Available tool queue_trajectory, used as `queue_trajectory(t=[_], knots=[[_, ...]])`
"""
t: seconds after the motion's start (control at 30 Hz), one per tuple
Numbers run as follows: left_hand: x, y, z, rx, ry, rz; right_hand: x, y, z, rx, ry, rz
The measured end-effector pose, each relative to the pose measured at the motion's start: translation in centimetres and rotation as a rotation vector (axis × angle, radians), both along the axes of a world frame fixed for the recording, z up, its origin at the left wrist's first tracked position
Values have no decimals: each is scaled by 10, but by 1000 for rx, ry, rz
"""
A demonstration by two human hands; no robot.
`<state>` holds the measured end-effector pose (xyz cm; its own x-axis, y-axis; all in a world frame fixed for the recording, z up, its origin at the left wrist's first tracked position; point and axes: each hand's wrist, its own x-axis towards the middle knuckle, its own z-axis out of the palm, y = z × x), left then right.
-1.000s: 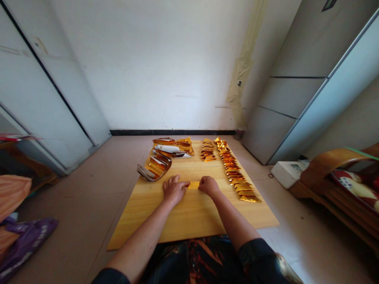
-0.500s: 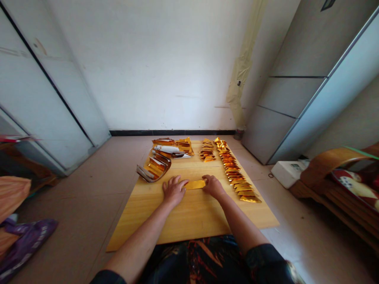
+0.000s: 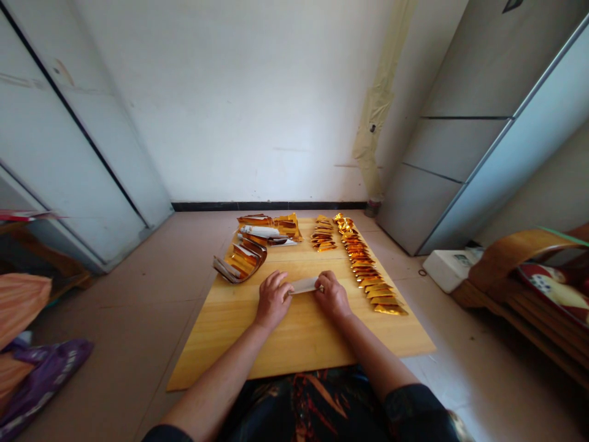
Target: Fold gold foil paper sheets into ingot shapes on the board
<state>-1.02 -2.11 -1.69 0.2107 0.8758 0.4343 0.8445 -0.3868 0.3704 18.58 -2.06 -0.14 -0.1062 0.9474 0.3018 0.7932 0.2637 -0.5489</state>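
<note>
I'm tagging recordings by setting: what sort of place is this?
Probably a room in someone's home: it has what looks like a tall grey refrigerator, a brown, curved-armed wooden seat and a pinkish tiled floor.

A flat, pale wooden board (image 3: 299, 341) lies at near centre. Over its middle, a thin whitish paper strip (image 3: 304, 285) spans between the left hand (image 3: 275, 298) at its left end and the right hand (image 3: 332, 296) at its right end. A loose heap of gold-and-white foil strips (image 3: 245, 261) occupies the board's far left. A long row of folded gold foil pieces (image 3: 363, 265) follows its right edge; a short row of folded gold foil pieces (image 3: 323, 236) lies between heap and long row, at the far side. Beyond the board stands a white plastered wall (image 3: 230, 110); far right, a tall grey refrigerator (image 3: 448, 159).
</note>
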Motion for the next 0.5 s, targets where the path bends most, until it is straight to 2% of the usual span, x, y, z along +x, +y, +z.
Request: queue_trajectory(t=[0.27,0.5], knots=[[-1,2,0,-4,-60,-61,4,-2,-7,36,-48,47],[2,0,6,-108,-124,-98,6,-3,-14,65,45,49]])
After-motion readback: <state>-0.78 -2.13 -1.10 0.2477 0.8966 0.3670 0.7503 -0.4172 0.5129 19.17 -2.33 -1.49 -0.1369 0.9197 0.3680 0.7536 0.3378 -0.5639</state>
